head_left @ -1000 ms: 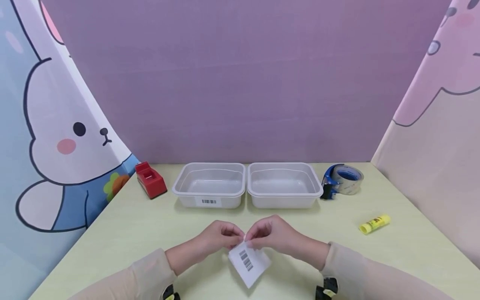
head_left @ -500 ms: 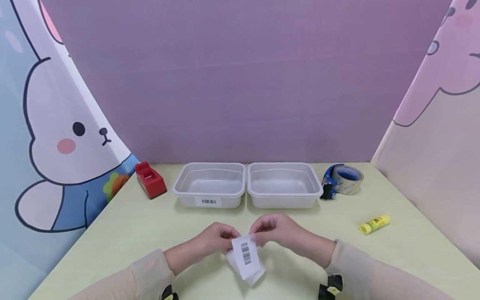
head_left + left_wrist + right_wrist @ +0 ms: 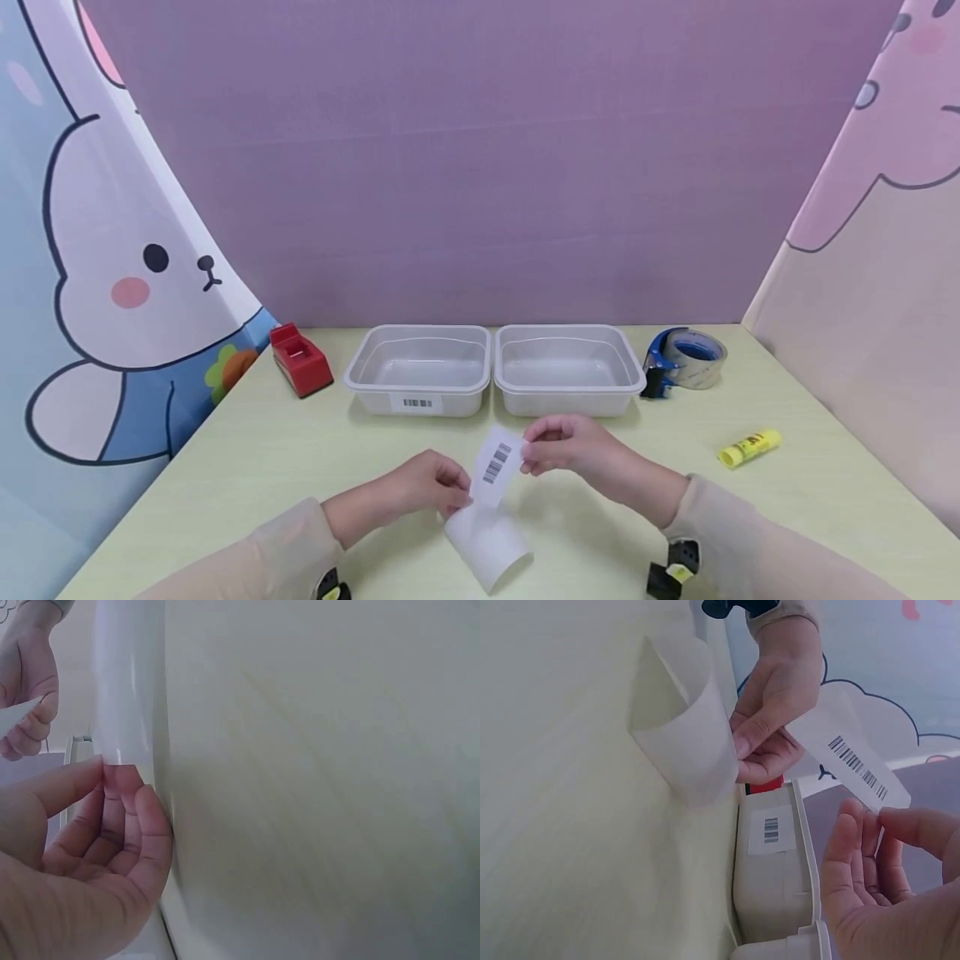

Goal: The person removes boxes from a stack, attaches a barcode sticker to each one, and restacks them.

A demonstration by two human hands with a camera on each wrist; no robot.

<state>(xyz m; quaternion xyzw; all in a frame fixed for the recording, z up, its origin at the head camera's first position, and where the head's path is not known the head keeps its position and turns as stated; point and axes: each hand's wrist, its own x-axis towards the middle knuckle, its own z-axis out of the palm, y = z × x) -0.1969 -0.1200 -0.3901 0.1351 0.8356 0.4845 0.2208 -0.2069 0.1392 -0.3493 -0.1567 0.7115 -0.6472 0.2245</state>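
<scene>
My right hand point(image 3: 581, 450) pinches a white barcode label point(image 3: 497, 465) by its edge, between thumb and fingers. The label is raised and slanted, its printed side towards me in the head view. Lower left, my left hand point(image 3: 423, 487) pinches a curled, glossy white backing sheet point(image 3: 487, 546) by its upper corner. In the head view the label's lower end overlaps the top of this sheet. The right wrist view shows the label point(image 3: 851, 761) stretched between the two hands, with the bowed backing sheet point(image 3: 682, 742) beside my left hand.
Two white plastic tubs stand side by side at the back; the left tub point(image 3: 418, 388) bears a barcode label on its front, the right tub point(image 3: 570, 403) shows none. A red tape dispenser point(image 3: 302, 360), a blue-handled clear tape roll point(image 3: 697, 367) and a yellow glue stick point(image 3: 750, 448) lie around them.
My right hand has moved up and to the right, lifting the label off the backing sheet. The backing sheet has curled in my left hand, which has shifted slightly left.
</scene>
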